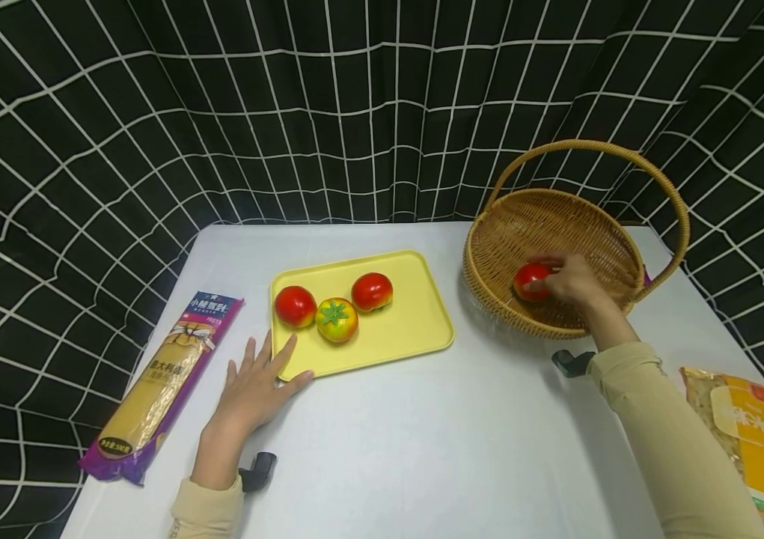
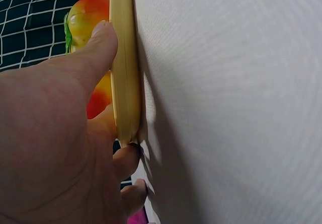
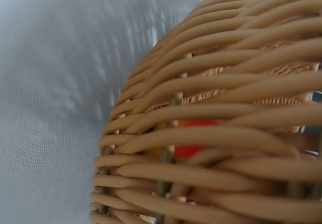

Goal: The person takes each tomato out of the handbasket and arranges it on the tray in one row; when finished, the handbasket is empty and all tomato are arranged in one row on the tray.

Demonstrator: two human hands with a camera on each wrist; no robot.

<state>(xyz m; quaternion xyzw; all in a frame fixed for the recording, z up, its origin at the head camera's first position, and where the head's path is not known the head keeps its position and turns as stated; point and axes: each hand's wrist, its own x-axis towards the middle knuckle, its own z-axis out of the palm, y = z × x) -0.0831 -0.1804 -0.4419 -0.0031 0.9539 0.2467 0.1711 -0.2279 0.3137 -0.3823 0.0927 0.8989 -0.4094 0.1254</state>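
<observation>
My left hand (image 1: pixel 254 389) lies at the near left corner of a yellow tray (image 1: pixel 415 329), fingers spread and straight. In the left wrist view its thumb touches the tray's rim (image 2: pixel 126 83). On the tray sit two red tomatoes, one at the left (image 1: pixel 295 307) and one further right (image 1: pixel 372 291), with a yellow-red tomato (image 1: pixel 337 320) showing its green calyx between them. Inside the wicker basket (image 1: pixel 550 213), my right hand (image 1: pixel 573 281) holds a red tomato (image 1: pixel 531 283) between thumb and fingers. The right wrist view mostly shows the basket's woven side (image 3: pixel 211 138), which hides that hand.
A pasta packet (image 1: pixel 166 382) lies left of the tray. At the right table edge is an orange food bag (image 1: pixel 759 442). The basket's tall handle (image 1: pixel 597 146) arches above it. Black grid-patterned cloth (image 1: pixel 368 112) surrounds the white table (image 1: pixel 422 449).
</observation>
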